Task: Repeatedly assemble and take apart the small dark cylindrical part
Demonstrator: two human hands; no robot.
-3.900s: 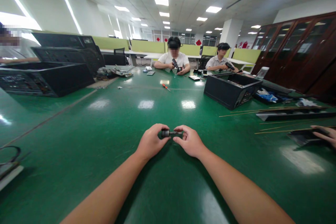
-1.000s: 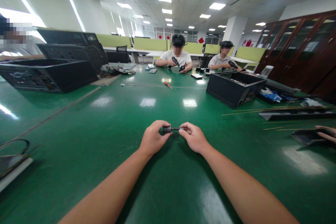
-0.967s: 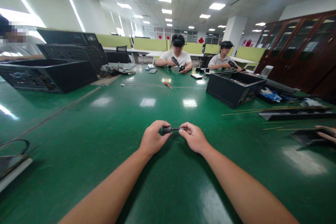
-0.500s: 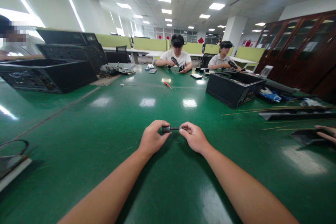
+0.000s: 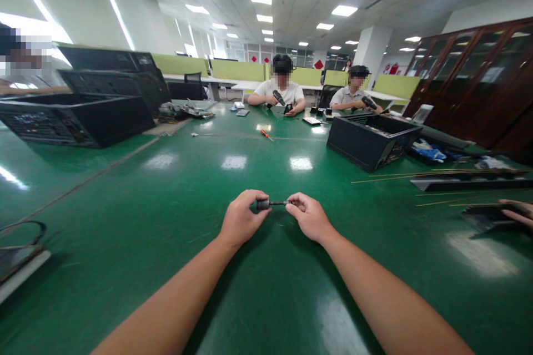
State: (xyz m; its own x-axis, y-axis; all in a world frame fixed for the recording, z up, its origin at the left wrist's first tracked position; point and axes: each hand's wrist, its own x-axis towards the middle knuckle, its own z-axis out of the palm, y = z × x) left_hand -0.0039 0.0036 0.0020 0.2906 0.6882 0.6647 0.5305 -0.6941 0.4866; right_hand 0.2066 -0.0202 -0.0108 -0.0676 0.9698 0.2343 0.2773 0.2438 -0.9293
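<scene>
A small dark tool part (image 5: pixel 263 204), a thick cylinder with a thin shaft, is held level above the green table (image 5: pixel 200 177). My left hand (image 5: pixel 245 215) pinches the cylinder between thumb and fingers. At the other end, my right hand (image 5: pixel 307 215) grips the tip of the shaft, and its fingers partly hide that end. Farther off, an orange screwdriver (image 5: pixel 265 134) lies on the table beyond both hands.
Black computer cases stand at the left (image 5: pixel 112 122) and right (image 5: pixel 366 141). Two people sit across the table with power drills (image 5: pixel 278 97). Thin rods (image 5: pixel 391 176) and a dark metal strip (image 5: pixel 466 182) lie at the right, near another person's hand (image 5: pixel 518 212).
My right hand has shifted very slightly to the right. The person at the far left has moved a little. My left hand keeps its hold.
</scene>
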